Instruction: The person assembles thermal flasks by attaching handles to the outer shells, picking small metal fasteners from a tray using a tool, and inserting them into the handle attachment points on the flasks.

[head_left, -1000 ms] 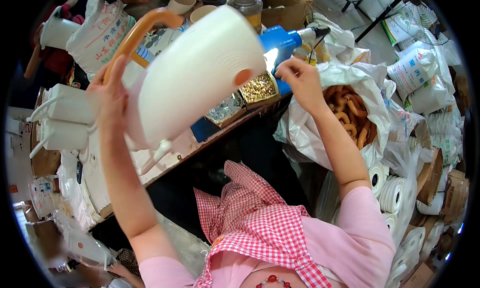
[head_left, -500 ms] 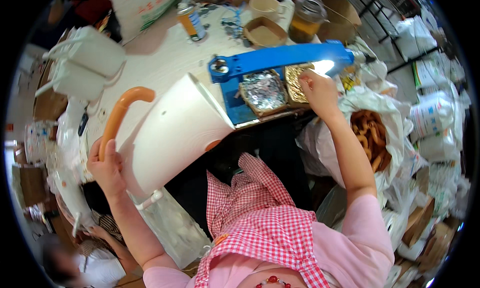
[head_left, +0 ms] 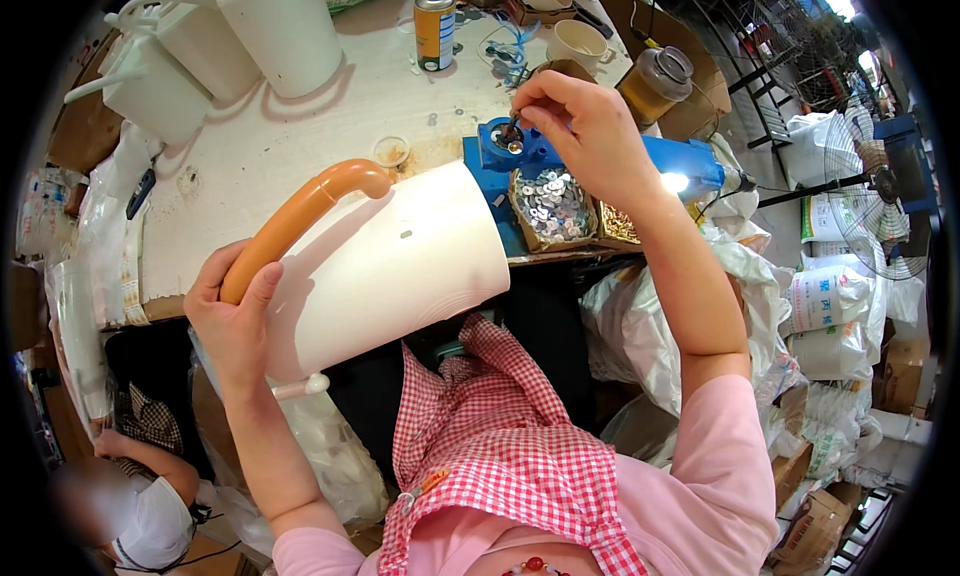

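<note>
My left hand (head_left: 232,311) is wrapped round the lower end of a curved orange-brown handle (head_left: 300,216). The handle lies along a white plastic can body (head_left: 410,261), tilted on its side over the table's front edge. A pale spout-like tube (head_left: 300,387) pokes out beneath the can. My right hand (head_left: 590,141) is pinched over the round metal fitting (head_left: 507,138) at the left end of a blue bench machine (head_left: 690,162); what its fingertips hold is too small to name. Beside the machine are a box of silvery washers (head_left: 557,208) and a box of small gold-coloured parts (head_left: 618,226).
White cans (head_left: 280,36) stand at the back left of the table (head_left: 230,206). A spray can (head_left: 434,31), a cup (head_left: 580,44) and a lidded jar (head_left: 655,84) are at the back. Sacks (head_left: 640,316) hang on the right; another person (head_left: 150,516) sits at lower left.
My right hand has moved left from the box of gold-coloured parts to the machine's fitting. The can and handle have turned flatter in my left hand, and the view has shifted.
</note>
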### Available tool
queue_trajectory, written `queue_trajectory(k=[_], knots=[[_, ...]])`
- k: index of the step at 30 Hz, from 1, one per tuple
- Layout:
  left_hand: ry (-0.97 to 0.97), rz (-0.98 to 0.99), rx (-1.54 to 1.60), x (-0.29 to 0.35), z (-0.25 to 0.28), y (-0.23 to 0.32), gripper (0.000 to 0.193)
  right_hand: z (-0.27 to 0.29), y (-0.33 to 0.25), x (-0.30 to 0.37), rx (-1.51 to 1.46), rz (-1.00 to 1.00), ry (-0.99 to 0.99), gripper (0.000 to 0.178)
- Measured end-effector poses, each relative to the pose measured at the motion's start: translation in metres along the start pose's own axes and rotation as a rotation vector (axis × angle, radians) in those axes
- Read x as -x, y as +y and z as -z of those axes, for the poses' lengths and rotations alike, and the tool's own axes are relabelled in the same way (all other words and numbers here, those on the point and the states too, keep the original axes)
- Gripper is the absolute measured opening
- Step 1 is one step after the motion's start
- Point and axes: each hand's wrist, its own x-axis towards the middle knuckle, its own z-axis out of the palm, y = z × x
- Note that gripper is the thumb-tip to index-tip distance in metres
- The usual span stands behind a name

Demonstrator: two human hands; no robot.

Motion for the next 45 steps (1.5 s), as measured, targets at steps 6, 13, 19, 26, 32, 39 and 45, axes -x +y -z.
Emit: queue_trajectory(k=[6,13,19,26,32,39,45], knots=[[-0.025,-0.030,0.015,0.001,0.000,-0.001,0.029,0.009,-0.004,-0.013,0.178,0.136,-0.102,0.010],[-0.122,-0.104,-0.057,0.000,-0.002,-0.001,0.034,0.007,0.001,-0.014,0.153,0.055,-0.111,0.014],[-0.014,0.007,-0.010,0.001,0.006,-0.012,0.028,-0.007,0.000,0.032,-0.161,0.030,0.212,0.017],[-0.023,0.021,-0.031,0.001,0.005,-0.007,0.030,-0.051,0.078,0.099,0.197,-0.341,-0.106,0.014],[-0.043,-0.007,-0.035,0.005,0.000,-0.007,0.033,-0.069,0.102,0.097,0.563,-0.201,-0.071,0.013],[-0.015,0.031,-0.030,0.002,0.007,-0.009,0.036,-0.044,0.065,0.101,-0.013,-0.340,0.153,0.010],[-0.033,-0.020,-0.032,0.003,0.000,-0.005,0.034,-0.023,0.014,0.041,-0.059,0.118,0.455,0.014]])
